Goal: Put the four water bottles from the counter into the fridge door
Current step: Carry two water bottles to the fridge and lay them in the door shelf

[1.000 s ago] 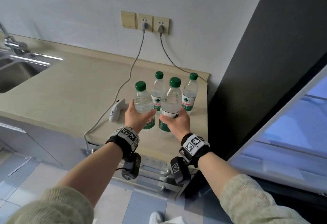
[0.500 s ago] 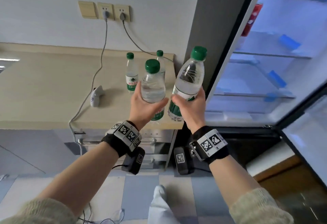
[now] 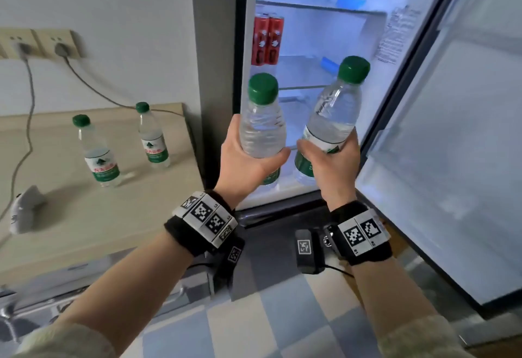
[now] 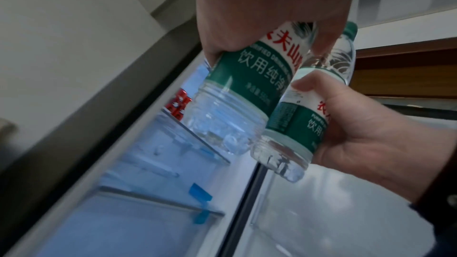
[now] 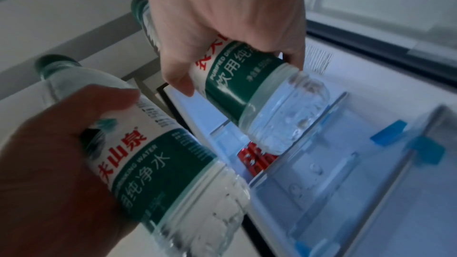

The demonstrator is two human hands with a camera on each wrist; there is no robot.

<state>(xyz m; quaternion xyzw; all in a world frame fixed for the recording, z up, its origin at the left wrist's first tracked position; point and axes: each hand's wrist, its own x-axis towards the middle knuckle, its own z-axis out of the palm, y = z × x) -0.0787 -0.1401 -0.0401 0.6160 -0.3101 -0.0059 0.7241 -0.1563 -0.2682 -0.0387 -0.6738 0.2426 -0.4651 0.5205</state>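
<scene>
My left hand (image 3: pixel 248 160) grips a green-capped water bottle (image 3: pixel 261 123) around its label, held upright before the open fridge (image 3: pixel 310 47). My right hand (image 3: pixel 330 160) grips a second bottle (image 3: pixel 333 112), tilted slightly right. In the left wrist view the left-hand bottle (image 4: pixel 237 93) sits beside the right-hand bottle (image 4: pixel 294 130). The right wrist view shows the right-hand bottle (image 5: pixel 262 93) and the left-hand bottle (image 5: pixel 170 165) over the fridge shelves. Two more bottles (image 3: pixel 99 154) (image 3: pixel 152 137) stand on the counter (image 3: pixel 84 216). The fridge door (image 3: pixel 452 145) stands open at right.
Two red cans (image 3: pixel 265 41) stand on a fridge shelf. Blue clips (image 5: pixel 388 134) sit on the glass shelves. A white handheld device (image 3: pixel 24 208) lies on the counter, with cables running to wall sockets (image 3: pixel 42 44). Drawers sit below the counter edge.
Both hands lifted a bottle each off the counter and carried them right, from the counter group to in front of the open fridge. Two bottles stayed on the counter.
</scene>
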